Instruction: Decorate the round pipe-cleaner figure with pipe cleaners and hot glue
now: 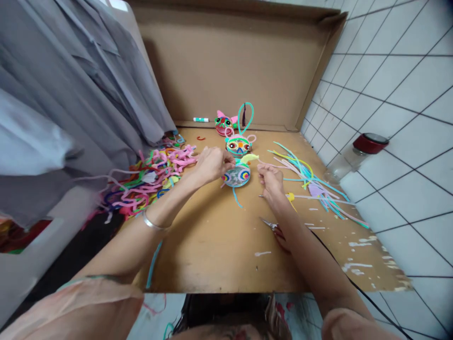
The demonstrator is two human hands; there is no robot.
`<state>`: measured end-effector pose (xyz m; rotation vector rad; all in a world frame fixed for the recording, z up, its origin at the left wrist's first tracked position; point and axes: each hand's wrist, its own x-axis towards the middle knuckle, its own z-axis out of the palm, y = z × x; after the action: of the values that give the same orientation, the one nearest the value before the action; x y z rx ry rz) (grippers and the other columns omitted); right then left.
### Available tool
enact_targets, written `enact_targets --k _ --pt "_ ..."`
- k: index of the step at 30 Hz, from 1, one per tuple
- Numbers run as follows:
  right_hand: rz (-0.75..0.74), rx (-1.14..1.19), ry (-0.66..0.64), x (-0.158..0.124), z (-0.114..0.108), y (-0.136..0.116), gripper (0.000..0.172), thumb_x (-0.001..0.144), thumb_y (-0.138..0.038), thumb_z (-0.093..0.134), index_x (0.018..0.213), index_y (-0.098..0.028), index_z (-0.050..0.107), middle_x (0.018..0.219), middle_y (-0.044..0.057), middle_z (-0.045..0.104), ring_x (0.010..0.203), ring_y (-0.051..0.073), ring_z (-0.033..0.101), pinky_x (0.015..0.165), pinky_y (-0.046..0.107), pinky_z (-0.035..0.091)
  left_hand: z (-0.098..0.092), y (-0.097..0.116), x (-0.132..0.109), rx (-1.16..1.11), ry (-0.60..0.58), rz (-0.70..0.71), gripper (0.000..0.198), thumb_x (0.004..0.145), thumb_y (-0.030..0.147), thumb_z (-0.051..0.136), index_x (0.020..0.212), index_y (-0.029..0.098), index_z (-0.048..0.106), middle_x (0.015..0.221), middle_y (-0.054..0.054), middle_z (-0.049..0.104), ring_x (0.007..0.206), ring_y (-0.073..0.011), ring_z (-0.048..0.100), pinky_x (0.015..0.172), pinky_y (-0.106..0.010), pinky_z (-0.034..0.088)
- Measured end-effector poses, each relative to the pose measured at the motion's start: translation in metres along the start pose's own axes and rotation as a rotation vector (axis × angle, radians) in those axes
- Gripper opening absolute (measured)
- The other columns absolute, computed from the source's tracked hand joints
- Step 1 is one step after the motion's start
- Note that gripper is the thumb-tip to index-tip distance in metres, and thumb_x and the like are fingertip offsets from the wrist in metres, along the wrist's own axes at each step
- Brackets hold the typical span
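A round craft face (236, 176) with a grey sparkly front, ringed eyes and a turquoise edge is between my hands. A yellow-green piece (249, 158) sticks out at its top, and a blue strand (237, 198) hangs below. My left hand (214, 164) is closed at the face's upper left edge; what its fingertips pinch is hidden. On the other side, my right hand (271, 180) is closed in a pinch at a thin pale pink pipe cleaner (279, 166), a little apart from the face. Scissors (271, 224) lie partly under my right forearm.
Two finished-looking faces, one pink-eared (239, 145) and one red (224, 124), stand behind. A marker (201, 120) lies by the cardboard wall (233, 61). Pink fuzzy stems (170, 163) are heaped left, pipe cleaners (300, 165) right. A red-lidded jar (348, 160) stands against the tiles.
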<state>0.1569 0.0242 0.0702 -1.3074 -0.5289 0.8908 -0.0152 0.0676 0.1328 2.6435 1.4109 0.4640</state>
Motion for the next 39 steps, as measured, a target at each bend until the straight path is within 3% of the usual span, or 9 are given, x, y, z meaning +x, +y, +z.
enact_targets --k 6,11,19,23,27,31,39 --pt "-0.17 -0.108 -0.174 0.018 0.0 0.004 0.008 0.058 -0.026 0.067 0.059 -0.018 0.067 0.059 -0.002 0.065 0.061 0.012 0.056 0.064 0.026 0.046 -0.001 -0.002 0.022 -0.096 -0.131 0.139 0.021 0.074 0.026 0.057 0.083 0.018 0.075 0.072 0.001 0.071 0.069 -0.0138 0.059 0.063 -0.022 0.037" --pt "-0.312 -0.166 -0.233 0.024 -0.003 0.005 0.016 0.059 -0.031 0.066 0.065 -0.017 0.069 0.066 0.001 0.069 0.064 0.014 0.058 0.066 0.028 0.045 0.002 -0.004 0.031 -0.062 -0.16 0.164 0.023 0.075 0.026 0.054 0.083 0.018 0.074 0.073 0.001 0.07 0.067 -0.013 0.055 0.063 -0.023 0.035" --pt "-0.272 -0.198 -0.254 0.043 0.005 0.024 0.02 0.067 -0.031 0.061 0.052 -0.018 0.06 0.051 -0.006 0.053 0.056 0.01 0.047 0.06 0.023 0.038 0.008 0.009 0.038 0.182 -0.196 0.178 0.02 0.076 0.022 0.051 0.076 0.021 0.071 0.076 -0.002 0.071 0.076 -0.0179 0.06 0.076 -0.03 0.036" --pt "-0.204 -0.163 -0.227 0.049 0.01 0.029 0.015 0.067 -0.022 0.06 0.053 -0.018 0.06 0.06 -0.004 0.061 0.064 0.011 0.054 0.068 0.024 0.042 0.009 0.015 0.038 0.251 -0.202 0.146 0.02 0.077 0.021 0.051 0.075 0.02 0.071 0.08 -0.005 0.072 0.085 -0.022 0.062 0.084 -0.035 0.037" --pt "-0.229 -0.175 -0.267 0.046 0.008 0.027 0.01 0.065 -0.023 0.064 0.056 -0.018 0.064 0.059 -0.003 0.062 0.063 0.012 0.055 0.068 0.025 0.043 0.007 0.012 0.035 0.232 -0.185 0.122 0.02 0.077 0.021 0.052 0.079 0.02 0.072 0.085 -0.006 0.073 0.09 -0.0226 0.062 0.089 -0.036 0.036" --pt "-0.34 -0.255 -0.31 0.041 0.002 0.023 0.008 0.066 -0.024 0.064 0.063 -0.018 0.069 0.064 -0.001 0.065 0.062 0.013 0.056 0.069 0.028 0.044 0.004 0.006 0.031 0.205 -0.17 0.114 0.023 0.076 0.02 0.05 0.082 0.02 0.073 0.087 -0.006 0.074 0.09 -0.0235 0.063 0.088 -0.037 0.037" --pt "-0.749 -0.614 -0.254 0.013 0.001 0.004 0.014 0.079 -0.026 0.06 0.073 -0.02 0.071 0.079 0.003 0.062 0.069 0.016 0.055 0.07 0.031 0.044 0.002 -0.001 0.028 0.138 -0.168 0.114 0.022 0.077 0.024 0.051 0.08 0.021 0.073 0.086 -0.004 0.075 0.087 -0.0221 0.065 0.087 -0.036 0.039"
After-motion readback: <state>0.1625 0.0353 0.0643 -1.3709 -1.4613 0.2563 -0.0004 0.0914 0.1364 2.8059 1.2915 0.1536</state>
